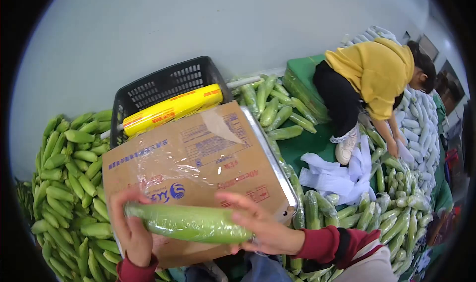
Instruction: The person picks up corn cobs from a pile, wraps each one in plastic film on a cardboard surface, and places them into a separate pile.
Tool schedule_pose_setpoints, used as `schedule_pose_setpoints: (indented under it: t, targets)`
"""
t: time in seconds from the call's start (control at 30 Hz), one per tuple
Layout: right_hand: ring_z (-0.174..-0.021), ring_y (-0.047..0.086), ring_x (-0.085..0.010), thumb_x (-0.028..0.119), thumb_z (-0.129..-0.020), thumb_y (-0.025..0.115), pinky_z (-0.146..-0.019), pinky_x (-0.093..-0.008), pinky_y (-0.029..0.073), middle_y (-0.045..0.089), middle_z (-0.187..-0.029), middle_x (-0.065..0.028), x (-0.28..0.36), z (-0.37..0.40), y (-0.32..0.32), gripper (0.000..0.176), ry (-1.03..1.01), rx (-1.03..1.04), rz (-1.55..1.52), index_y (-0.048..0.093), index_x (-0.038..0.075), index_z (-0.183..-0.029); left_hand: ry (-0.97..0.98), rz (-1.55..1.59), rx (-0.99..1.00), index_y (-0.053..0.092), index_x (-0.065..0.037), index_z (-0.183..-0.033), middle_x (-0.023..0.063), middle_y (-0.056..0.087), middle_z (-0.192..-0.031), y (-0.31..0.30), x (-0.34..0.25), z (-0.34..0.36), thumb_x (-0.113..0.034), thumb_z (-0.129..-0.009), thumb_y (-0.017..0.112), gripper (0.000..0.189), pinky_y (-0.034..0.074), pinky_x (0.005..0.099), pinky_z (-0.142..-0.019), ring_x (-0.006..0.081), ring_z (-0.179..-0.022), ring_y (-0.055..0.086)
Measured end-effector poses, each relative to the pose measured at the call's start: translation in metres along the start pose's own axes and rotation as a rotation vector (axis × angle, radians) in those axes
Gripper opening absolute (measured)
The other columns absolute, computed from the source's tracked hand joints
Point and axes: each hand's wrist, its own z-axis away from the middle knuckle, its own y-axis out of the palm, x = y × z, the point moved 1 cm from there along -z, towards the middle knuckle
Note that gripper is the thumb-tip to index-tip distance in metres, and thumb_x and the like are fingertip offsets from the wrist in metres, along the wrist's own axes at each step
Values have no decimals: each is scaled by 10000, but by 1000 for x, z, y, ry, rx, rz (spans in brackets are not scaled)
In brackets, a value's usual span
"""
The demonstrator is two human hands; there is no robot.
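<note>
A green ear of corn [191, 223] in its husk, wrapped in shiny clear film, lies crosswise between my hands above a cardboard box. My left hand [133, 227] grips its left end, with thumb and fingers curved round it. At the other end my right hand [265, 227] holds the corn, its fingers partly stretched over the top. Under both hands is the cardboard box [163, 170], covered in film and printed in red and blue. Behind it, a yellow roll of film [173, 109] on a white rod rests across a black basket.
Unwrapped corn [69, 183] is heaped at left. Wrapped ears [277, 108] lie behind and to the right. A person in a yellow top [372, 68] bends over white foam sleeves [342, 175] at right, near a stack of white-sleeved pieces [419, 128]. The black basket [163, 78] stands against the wall.
</note>
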Motion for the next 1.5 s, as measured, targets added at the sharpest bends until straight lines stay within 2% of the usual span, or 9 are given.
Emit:
schedule_pose_setpoints:
  t: [0.17, 0.3, 0.43, 0.5, 0.57, 0.83, 1.07, 1.17, 1.5]
  targets:
    - [-909, 643, -217, 450, -976, 484, -736, -353, 538, 580, -1171, -143, 17, -12, -29, 562, -691, -253, -36, 351, 71, -1369, 262, -542, 618, 603, -15, -1117, 140, 665, -981, 26, -17, 15, -509, -778, 760, 619, 530, 324, -766, 253, -820, 666]
    - [-1135, 545, -238, 274, -906, 631, -956, -386, 465, 507, -1269, -145, 20, -22, 13, 717, -1095, -470, 464, 231, 53, -1458, -463, 110, 885, 575, 7, -1185, 151, 664, -1051, 50, -16, 19, -306, -798, 777, 537, 530, 330, -793, 258, -868, 665]
    - [-1343, 342, -267, 138, -763, 760, -1073, -415, 356, 269, -1486, -171, 17, -11, -6, 1088, -871, -237, 365, -14, 78, -1525, -520, 124, 1201, 519, 3, -1281, 133, 622, -1158, 50, -19, 7, -203, -865, 701, 499, 503, 346, -866, 233, -1031, 616]
    - [-1340, 372, -273, 127, -775, 746, -1057, -423, 394, 289, -1483, -176, 24, -10, -46, 1083, -752, -282, 373, -27, 100, -1533, -24, -282, 1107, 513, -9, -1295, 115, 596, -1206, 54, -30, 7, -157, -892, 660, 454, 493, 349, -888, 212, -1081, 587]
    - [-817, 621, -236, 232, -903, 575, -619, -383, 559, 528, -1076, -107, 51, -8, -101, 578, -595, -601, 35, 280, 202, -1399, -235, -208, 859, 512, -4, -1295, 129, 585, -1223, 21, -15, 18, -137, -897, 647, 440, 494, 342, -880, 221, -1065, 595]
    - [-1086, 556, -264, 213, -877, 658, -945, -374, 449, 551, -1212, -147, -9, -84, -419, 583, -330, -1144, 530, 403, 13, -1361, 27, -768, 426, 583, -21, -1160, 156, 587, -1147, -35, 46, 21, -76, -812, 677, 365, 452, 374, -942, 321, -1079, 575]
    - [-1281, 480, -281, 179, -958, 556, -1083, -380, 347, 522, -1367, -150, 64, -62, -106, 383, -601, -192, 1245, 541, 16, -1304, 99, -931, 370, 599, -17, -1096, 136, 601, -1144, -71, 96, -22, -63, -816, 672, 292, 454, 375, -922, 314, -1092, 562]
    - [-1201, 546, -308, 158, -915, 589, -1072, -409, 375, 603, -1240, -158, 34, -103, -89, 301, -857, -91, 1913, 590, 17, -1180, 311, -971, 217, 597, -36, -1085, 123, 624, -1076, -74, 123, -42, -24, -833, 632, 255, 492, 375, -788, 301, -928, 604]
    - [-665, 615, -288, -59, -846, 596, -579, -371, 475, 605, -788, -124, -21, 17, -82, 143, -604, -139, 1536, 535, 35, -935, 295, -771, 336, 583, -15, -1001, 129, 634, -921, -162, 35, 137, 68, -793, 584, 223, 533, 392, -710, 327, -831, 646]
